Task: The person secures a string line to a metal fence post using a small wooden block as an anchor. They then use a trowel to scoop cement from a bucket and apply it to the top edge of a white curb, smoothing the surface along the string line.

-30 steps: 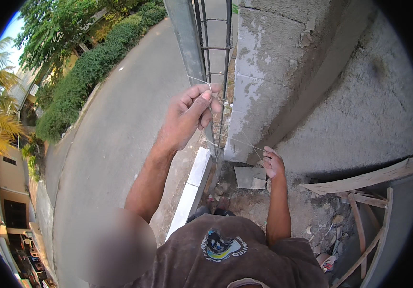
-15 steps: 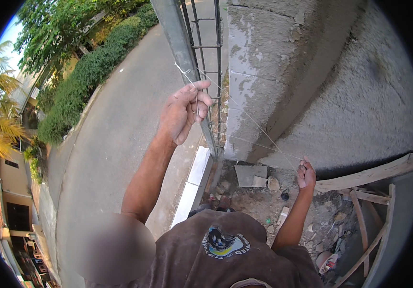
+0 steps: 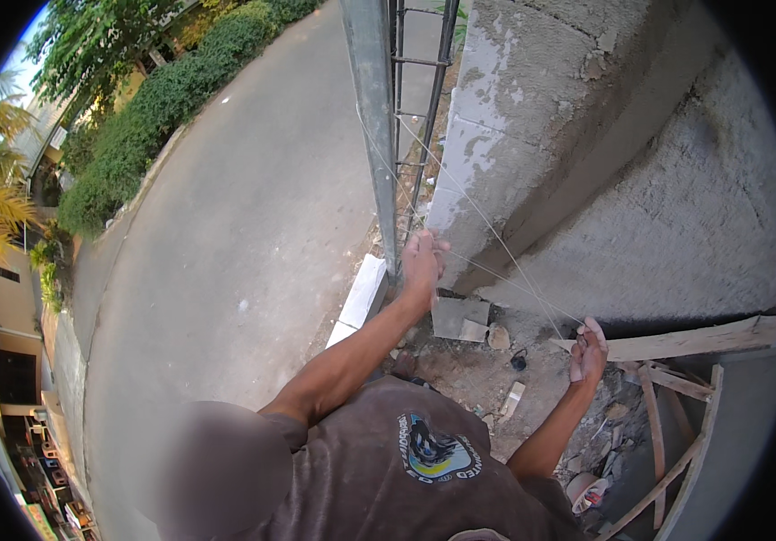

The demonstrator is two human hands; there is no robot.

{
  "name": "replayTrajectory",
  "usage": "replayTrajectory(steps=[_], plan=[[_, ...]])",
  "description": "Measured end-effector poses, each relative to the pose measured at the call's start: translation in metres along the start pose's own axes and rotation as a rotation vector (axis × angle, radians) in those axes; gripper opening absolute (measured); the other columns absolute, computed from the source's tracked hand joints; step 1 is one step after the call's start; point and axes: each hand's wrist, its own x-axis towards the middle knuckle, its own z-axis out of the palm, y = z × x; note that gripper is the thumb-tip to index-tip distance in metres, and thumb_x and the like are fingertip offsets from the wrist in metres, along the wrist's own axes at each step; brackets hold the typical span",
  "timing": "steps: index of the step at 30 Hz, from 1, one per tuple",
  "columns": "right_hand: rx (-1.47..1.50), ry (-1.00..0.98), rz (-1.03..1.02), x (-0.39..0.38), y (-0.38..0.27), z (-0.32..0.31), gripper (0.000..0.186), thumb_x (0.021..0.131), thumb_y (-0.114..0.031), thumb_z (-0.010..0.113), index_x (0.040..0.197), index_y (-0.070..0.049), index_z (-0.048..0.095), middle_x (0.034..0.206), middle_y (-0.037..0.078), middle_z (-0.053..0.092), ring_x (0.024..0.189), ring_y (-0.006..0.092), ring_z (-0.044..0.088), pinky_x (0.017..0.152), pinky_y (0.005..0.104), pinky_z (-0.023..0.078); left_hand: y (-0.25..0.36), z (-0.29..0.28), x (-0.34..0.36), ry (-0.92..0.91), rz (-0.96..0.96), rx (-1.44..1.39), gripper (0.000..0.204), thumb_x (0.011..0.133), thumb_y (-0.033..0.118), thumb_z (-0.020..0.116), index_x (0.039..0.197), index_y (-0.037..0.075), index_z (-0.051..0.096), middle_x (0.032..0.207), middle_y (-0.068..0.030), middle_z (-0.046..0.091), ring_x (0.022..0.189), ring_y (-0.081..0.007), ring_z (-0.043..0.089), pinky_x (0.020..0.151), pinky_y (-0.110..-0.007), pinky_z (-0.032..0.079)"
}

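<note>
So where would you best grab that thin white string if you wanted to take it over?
Probably on the free taut span of the string between the left hand and the right hand, pinching it from the open side facing the person. It is thin and stretched straight there, clear of the concrete wall and the metal post, so fingers can close around it.

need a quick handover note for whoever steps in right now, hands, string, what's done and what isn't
Left hand: closed on the thin string, low beside the grey metal post at the corner of the concrete wall.
Right hand: closed on the same string, out by the wooden plank.
Done: string runs taut from high on the post to both hands.
Left: no knot or fixing visible at the lower end; it is only hand-held.
</note>
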Motion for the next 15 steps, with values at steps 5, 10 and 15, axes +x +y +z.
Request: replayTrajectory(steps=[5, 10, 15], plan=[[0.065, 0.022, -0.006, -0.004, 0.006, -0.020, 0.028, 0.096, 0.000, 0.054, 0.123, 0.004, 0.060, 0.087, 0.003, 0.062, 0.056, 0.0030, 0.041, 0.041, 0.0175, 0.026, 0.107, 0.030, -0.032, -0.096, 0.355, -0.241, 0.032, 0.108, 0.030, 0.040, 0.125, 0.003, 0.047, 0.093, -0.0060, 0.060, 0.053, -0.0071, 0.045, 0.044, -0.021, 0.034], [0.116, 0.070, -0.062, -0.008, -0.003, -0.045, 0.028, 0.095, 0.001, 0.056, 0.122, 0.004, 0.061, 0.086, 0.003, 0.063, 0.054, 0.0027, 0.042, 0.041, 0.0178, 0.027, 0.128, 0.034, -0.025, -0.104, 0.309, -0.201, 0.029, 0.105, 0.024, 0.051, 0.124, 0.003, 0.049, 0.098, -0.0058, 0.062, 0.055, -0.0071, 0.048, 0.045, -0.021, 0.035], [0.131, 0.096, -0.111, -0.007, -0.011, -0.070, 0.033, 0.095, 0.003, 0.054, 0.128, 0.006, 0.058, 0.088, 0.004, 0.062, 0.056, 0.0034, 0.044, 0.043, 0.0176, 0.030, 0.135, 0.047, -0.026, -0.169, 0.367, -0.149, 0.026, 0.102, 0.020, 0.058, 0.120, 0.002, 0.054, 0.102, -0.0052, 0.065, 0.058, -0.0064, 0.050, 0.046, -0.020, 0.036]])
